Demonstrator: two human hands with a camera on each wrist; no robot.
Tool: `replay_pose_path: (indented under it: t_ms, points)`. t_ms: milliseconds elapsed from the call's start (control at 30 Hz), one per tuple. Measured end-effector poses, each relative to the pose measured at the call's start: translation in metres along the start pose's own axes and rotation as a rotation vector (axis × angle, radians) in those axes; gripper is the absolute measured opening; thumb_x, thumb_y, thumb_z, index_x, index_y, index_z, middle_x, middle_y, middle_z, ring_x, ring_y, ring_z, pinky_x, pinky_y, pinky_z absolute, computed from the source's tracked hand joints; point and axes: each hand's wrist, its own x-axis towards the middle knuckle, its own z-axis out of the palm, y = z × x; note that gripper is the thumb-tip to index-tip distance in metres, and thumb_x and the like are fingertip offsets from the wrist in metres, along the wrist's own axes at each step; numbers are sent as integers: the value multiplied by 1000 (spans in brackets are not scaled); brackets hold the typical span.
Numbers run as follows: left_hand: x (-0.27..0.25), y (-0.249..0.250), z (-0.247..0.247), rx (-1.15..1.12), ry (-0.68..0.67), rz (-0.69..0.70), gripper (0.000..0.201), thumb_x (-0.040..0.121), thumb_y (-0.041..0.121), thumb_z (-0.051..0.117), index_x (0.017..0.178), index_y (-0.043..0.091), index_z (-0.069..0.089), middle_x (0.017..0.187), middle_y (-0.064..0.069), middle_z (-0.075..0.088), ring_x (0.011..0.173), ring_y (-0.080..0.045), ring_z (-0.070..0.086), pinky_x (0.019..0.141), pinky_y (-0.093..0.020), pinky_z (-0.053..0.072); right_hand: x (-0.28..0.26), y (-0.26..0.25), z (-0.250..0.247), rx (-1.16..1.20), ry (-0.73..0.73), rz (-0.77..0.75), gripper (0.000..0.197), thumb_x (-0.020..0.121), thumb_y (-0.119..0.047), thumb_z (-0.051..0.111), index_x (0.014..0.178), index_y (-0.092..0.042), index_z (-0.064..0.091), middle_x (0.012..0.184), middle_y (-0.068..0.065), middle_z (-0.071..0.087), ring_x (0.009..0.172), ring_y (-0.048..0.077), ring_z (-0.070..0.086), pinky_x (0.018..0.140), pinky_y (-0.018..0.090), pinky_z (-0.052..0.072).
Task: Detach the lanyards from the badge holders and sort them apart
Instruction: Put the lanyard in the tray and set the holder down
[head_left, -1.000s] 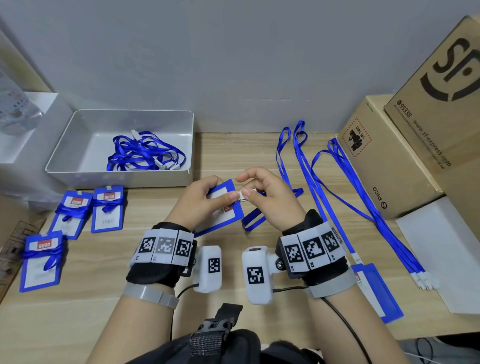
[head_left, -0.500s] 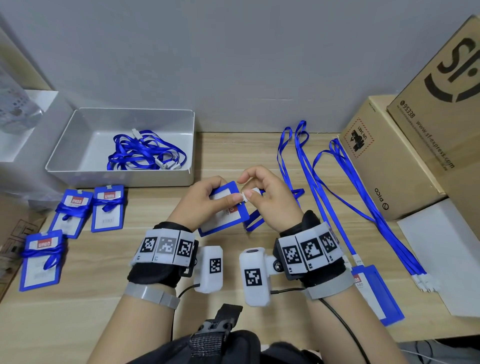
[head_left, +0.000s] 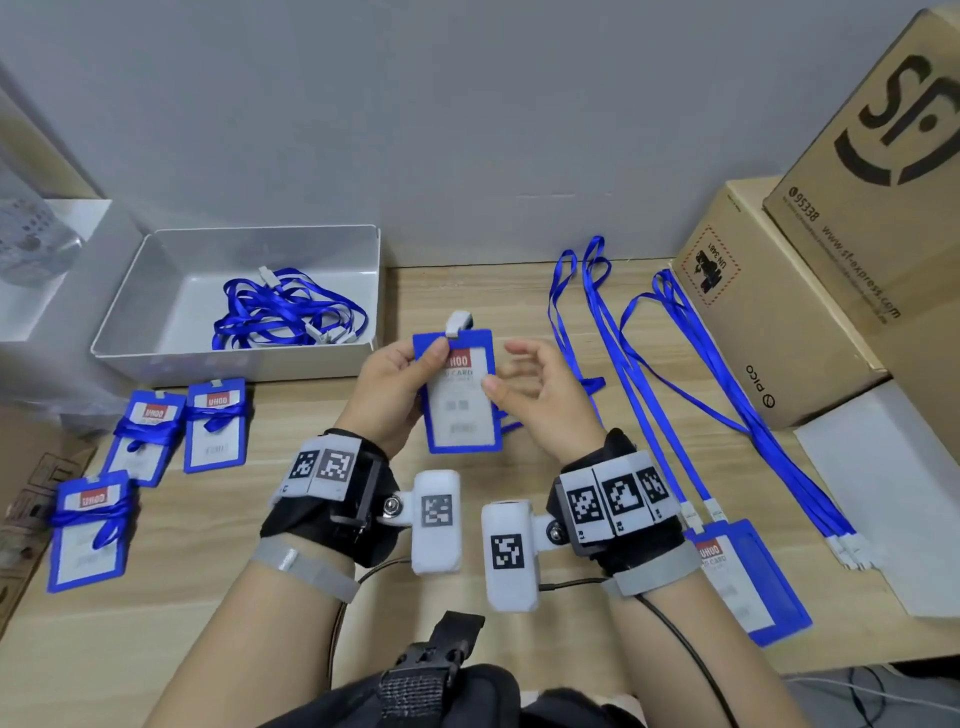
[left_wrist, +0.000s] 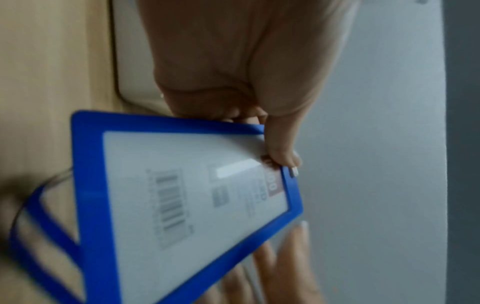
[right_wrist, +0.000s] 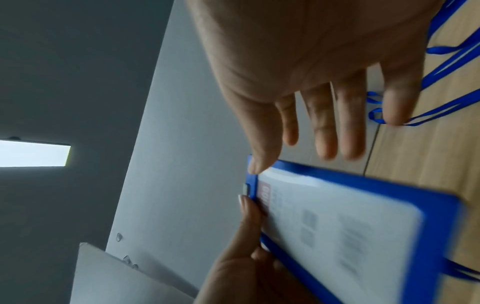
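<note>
My left hand (head_left: 428, 364) grips a blue badge holder (head_left: 460, 410) by its upper left corner and holds it upright above the table, card face toward me. A white tab (head_left: 460, 321) sticks up from its top edge. My right hand (head_left: 514, 376) is open beside it, thumb touching the holder's right edge, fingers relaxed. In the left wrist view my thumb (left_wrist: 281, 158) pinches the badge holder (left_wrist: 182, 195). The right wrist view shows straight fingers (right_wrist: 324, 131) above the badge holder (right_wrist: 350, 226). A blue lanyard (head_left: 592, 385) lies on the table under my right hand; any link to the holder is hidden.
A white tray (head_left: 156, 291) at the back left holds loose lanyards (head_left: 285, 314). Three lanyard-wrapped badge holders (head_left: 150, 434) lie at the left. Long lanyards (head_left: 654, 374) stretch along the right, one clipped to a holder (head_left: 743, 587). Cardboard boxes (head_left: 769, 312) stand at the right.
The left hand has lifted the holder and turned it upright. The right hand has let go of the clip end and spread open.
</note>
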Motion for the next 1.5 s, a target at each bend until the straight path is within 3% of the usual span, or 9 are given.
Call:
replay_pose_path:
  t_ms: [333, 600, 700, 800, 967, 1067, 1167, 1333, 1500]
  points:
    - [44, 3, 48, -160, -188, -175, 20, 98, 12, 35, 103, 16, 54, 69, 12, 67, 73, -4, 67, 68, -19, 56, -28, 62, -53, -237, -94, 257, 19, 83, -19, 64, 100, -10, 65, 105, 14, 69, 95, 25, 65, 88, 45, 52]
    - [124, 1, 85, 117, -200, -219, 25, 101, 18, 29, 85, 16, 49, 52, 11, 58, 58, -4, 64, 60, -20, 56, -79, 123, -112, -165, -95, 553, 1, 83, -17, 65, 82, -17, 64, 90, 1, 69, 84, 13, 64, 77, 27, 54]
    - [156, -3, 92, 246, -209, -205, 30, 102, 21, 29, 79, 19, 49, 56, 12, 61, 62, -2, 65, 57, -18, 52, -104, 136, -133, -122, 13, 627, 7, 82, -16, 65, 76, -18, 62, 78, -6, 65, 75, 8, 62, 66, 19, 51]
    - [186, -14, 98, 314, -171, -213, 30, 101, 21, 31, 78, 22, 49, 56, 15, 64, 66, -1, 66, 61, -19, 51, -129, 149, -150, -122, 178, 667, 11, 80, -17, 68, 76, -6, 66, 81, 17, 69, 77, 28, 66, 79, 39, 53]
    - [223, -43, 107, 440, -179, -236, 26, 99, 21, 38, 79, 22, 53, 52, 15, 64, 58, 0, 62, 60, -17, 53, -153, 153, -150, -107, 317, 678, 7, 78, -29, 69, 77, -22, 67, 80, 12, 71, 78, 27, 66, 78, 43, 52]
    - [246, -64, 115, 599, -132, -225, 27, 97, 16, 40, 76, 24, 56, 55, 9, 63, 54, -1, 57, 47, -12, 50, -159, 166, -147, -54, 450, 668, 71, 56, -70, 67, 80, -4, 68, 78, 21, 68, 77, 38, 62, 71, 43, 51]
    - [268, -79, 119, 762, -94, -214, 20, 93, 17, 46, 85, 18, 64, 82, -9, 59, 66, -17, 56, 60, -27, 53, -152, 163, -144, -102, 461, 660, 7, 78, -28, 70, 75, -33, 67, 80, -6, 71, 77, 24, 65, 75, 46, 53]
    - [280, -93, 126, 780, -36, -263, 28, 93, 10, 42, 66, 15, 48, 48, -1, 55, 42, -8, 50, 50, -18, 46, -142, 168, -143, -165, 545, 690, 31, 78, -17, 69, 70, -44, 55, 66, -15, 65, 71, 11, 61, 74, 28, 50]
    - [267, -89, 124, 589, -7, -261, 27, 95, 7, 41, 75, 24, 44, 61, 8, 58, 41, 2, 54, 45, -9, 44, -137, 167, -144, -297, 602, 689, 22, 77, -17, 70, 95, -26, 62, 84, -5, 51, 72, -1, 47, 75, 22, 35]
